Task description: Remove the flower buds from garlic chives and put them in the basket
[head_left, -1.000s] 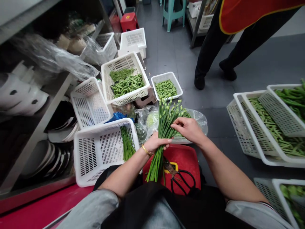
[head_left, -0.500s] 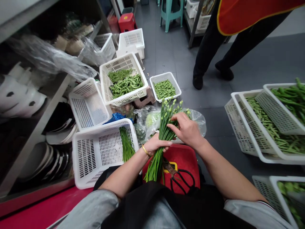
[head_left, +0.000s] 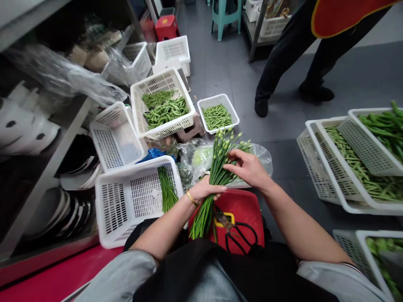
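A bunch of flowering chives (head_left: 217, 161), long green stems with pale buds at the top, leans upright in front of me. My left hand (head_left: 206, 189) is wrapped round the lower stems, thumb across the front. At the bunch's upper right side, my right hand (head_left: 248, 167) curls its fingers about some stems just below the buds; its thumb and forefinger touch the bunch, and its other fingers are partly hidden. Under the cut ends lies a red stool (head_left: 245, 205), with black-handled scissors (head_left: 241, 235) on it. More chive stems (head_left: 167, 191) lie in the white basket (head_left: 126, 205) at my left.
Beyond my hands are a clear plastic bag (head_left: 264, 159), a small basket of green beans (head_left: 217, 116) and a larger basket of green peppers (head_left: 168, 113). Stacked baskets (head_left: 327, 184) stand right. Shelves with plates (head_left: 52, 209) line the left. A person's legs (head_left: 277, 67) are ahead right.
My right hand has shifted slightly right and down along the bunch. The left hand keeps its grip. The person's rear leg and red apron have moved right.
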`<control>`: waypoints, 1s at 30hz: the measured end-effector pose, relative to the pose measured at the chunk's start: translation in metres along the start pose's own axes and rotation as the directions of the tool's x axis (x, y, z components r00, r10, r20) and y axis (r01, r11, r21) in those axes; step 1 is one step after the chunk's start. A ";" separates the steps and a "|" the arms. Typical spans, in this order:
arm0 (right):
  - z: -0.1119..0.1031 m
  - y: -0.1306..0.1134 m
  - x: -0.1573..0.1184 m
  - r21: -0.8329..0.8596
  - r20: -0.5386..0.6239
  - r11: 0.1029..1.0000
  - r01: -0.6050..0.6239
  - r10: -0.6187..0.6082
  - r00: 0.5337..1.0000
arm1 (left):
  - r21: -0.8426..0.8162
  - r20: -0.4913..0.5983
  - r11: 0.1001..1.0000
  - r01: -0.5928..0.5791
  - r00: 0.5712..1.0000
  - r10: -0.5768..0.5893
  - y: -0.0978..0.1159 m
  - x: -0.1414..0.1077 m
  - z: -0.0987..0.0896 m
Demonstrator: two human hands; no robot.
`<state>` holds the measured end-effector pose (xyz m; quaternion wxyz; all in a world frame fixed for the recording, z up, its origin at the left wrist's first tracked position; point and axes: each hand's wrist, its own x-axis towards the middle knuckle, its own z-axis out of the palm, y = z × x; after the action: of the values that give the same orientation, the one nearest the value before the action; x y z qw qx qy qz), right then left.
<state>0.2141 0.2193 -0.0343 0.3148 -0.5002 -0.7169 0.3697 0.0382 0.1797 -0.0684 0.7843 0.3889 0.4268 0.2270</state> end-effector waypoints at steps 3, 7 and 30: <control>0.007 0.001 -0.003 0.021 -0.100 1.000 -0.017 0.020 0.995 | -0.035 -0.006 0.999 0.016 1.000 -0.016 -0.002 0.001 -0.001; 0.010 0.004 -0.004 -0.142 -0.114 0.989 0.028 -0.045 0.992 | -0.031 -0.030 0.999 0.037 0.999 -0.038 -0.006 0.003 -0.001; -0.017 0.002 -0.007 -0.488 -0.341 0.873 0.002 -0.193 0.920 | -0.054 -0.011 0.999 -0.005 1.000 0.004 -0.007 0.002 0.002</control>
<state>0.2309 0.2170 -0.0277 0.3323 -0.5864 -0.7362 0.0607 0.0407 0.1761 -0.0741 0.7915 0.3674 0.4241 0.2425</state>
